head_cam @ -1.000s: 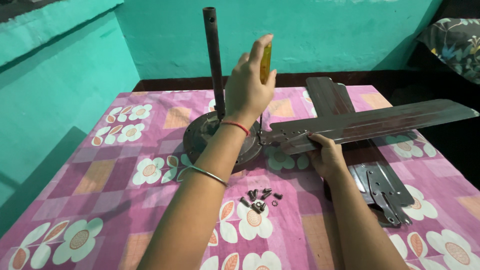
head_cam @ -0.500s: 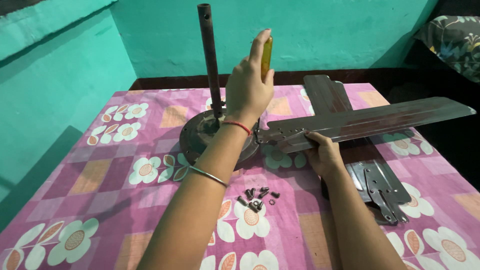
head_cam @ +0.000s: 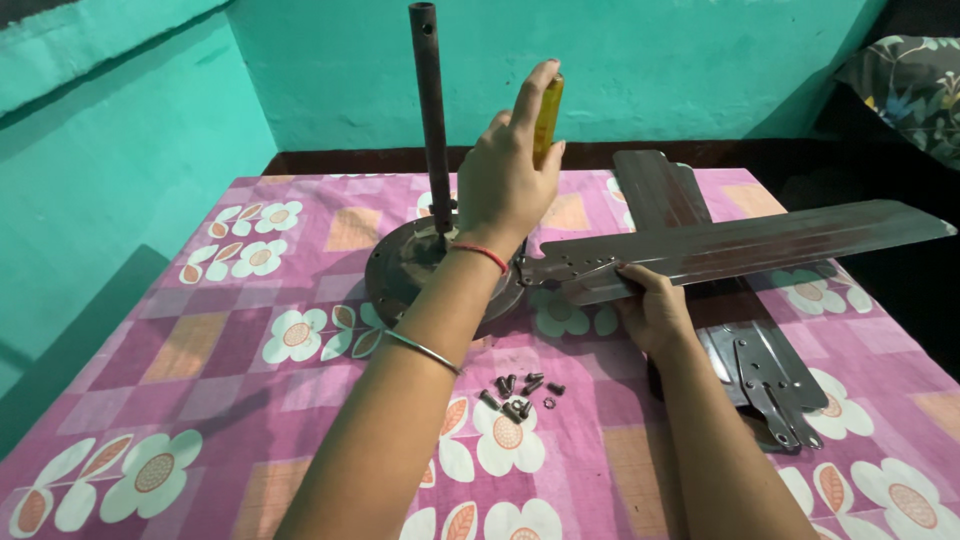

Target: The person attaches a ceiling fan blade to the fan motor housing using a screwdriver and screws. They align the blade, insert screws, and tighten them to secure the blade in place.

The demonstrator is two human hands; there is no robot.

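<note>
My left hand (head_cam: 512,170) grips the yellow handle of a screwdriver (head_cam: 547,118), held upright over the spot where a brown fan blade (head_cam: 740,245) meets the round fan motor (head_cam: 405,270). My right hand (head_cam: 655,310) holds that blade from below, near its bracket end, keeping it level. The motor's dark rod (head_cam: 433,115) stands upright behind my left hand. The screwdriver's tip is hidden by my left hand.
Several small screws (head_cam: 518,390) lie on the pink flowered cloth (head_cam: 250,340) in front of the motor. Two more blades (head_cam: 760,370) lie flat at the right, under the held one. Teal walls stand behind and at the left. A flowered cushion (head_cam: 905,90) sits far right.
The view has shifted a little. My left hand has turned slightly on the screwdriver handle; the blade and my right hand stay where they were.
</note>
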